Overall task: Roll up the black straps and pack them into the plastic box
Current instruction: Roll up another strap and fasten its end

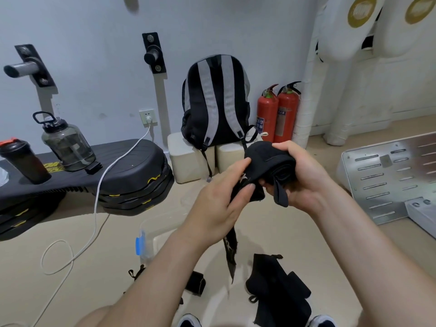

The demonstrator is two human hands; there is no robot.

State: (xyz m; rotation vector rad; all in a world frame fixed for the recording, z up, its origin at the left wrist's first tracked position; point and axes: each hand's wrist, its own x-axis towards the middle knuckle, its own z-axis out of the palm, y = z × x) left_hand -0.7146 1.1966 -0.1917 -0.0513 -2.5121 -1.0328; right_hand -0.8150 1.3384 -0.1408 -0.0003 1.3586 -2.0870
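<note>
Both hands hold one black strap [266,159] at chest height, partly wound into a thick roll. My right hand [304,175] grips the rolled part. My left hand [221,204] pinches the loose end, whose tail [230,253] hangs down toward the floor. A clear plastic box [151,237] with a blue latch lies on the floor under my left forearm, mostly hidden. More black straps lie on the floor: a pile [278,289] lower right, a small rolled one [195,283], and another [135,272] near the box.
A black and grey backpack [214,102] leans on beige blocks by the wall, beside two red fire extinguishers [278,114]. Stacked black step platforms [132,175] at left carry a jug and a shaker. A white cable [94,208] trails across the floor. A metal plate [389,178] lies right.
</note>
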